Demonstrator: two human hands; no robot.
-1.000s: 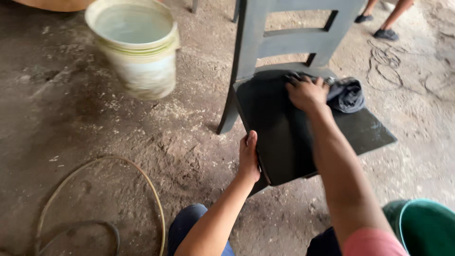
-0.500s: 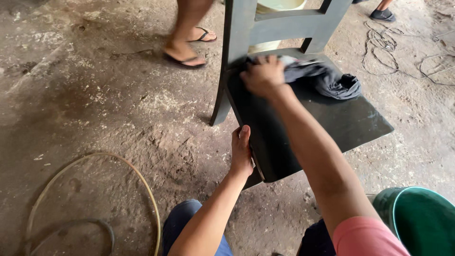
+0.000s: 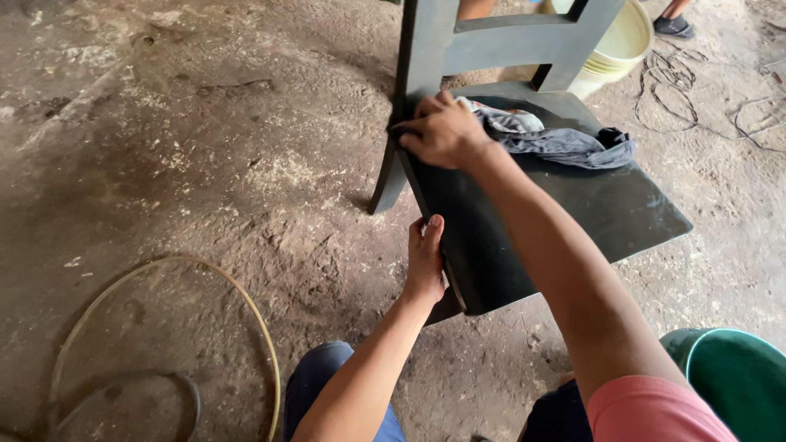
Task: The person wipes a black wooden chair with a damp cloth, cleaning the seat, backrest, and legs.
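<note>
Two hands on one dark, matte-painted wooden chair (image 3: 565, 221) standing on the dirt floor (image 3: 205, 164). Left hand (image 3: 426, 262) clenched round the seat's front edge, seemingly to steady it. Right hand (image 3: 442, 131) pressing a crumpled grey cloth (image 3: 565, 141) against the rear corner, fingers gripping its end.

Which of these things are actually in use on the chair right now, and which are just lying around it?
In use:
left hand, gripping the seat's front edge
right hand, pressing the grey rag
grey rag
dark chair

Lying about:
pale bucket behind the chair
green tub
hose loop
cords on the ground
</note>
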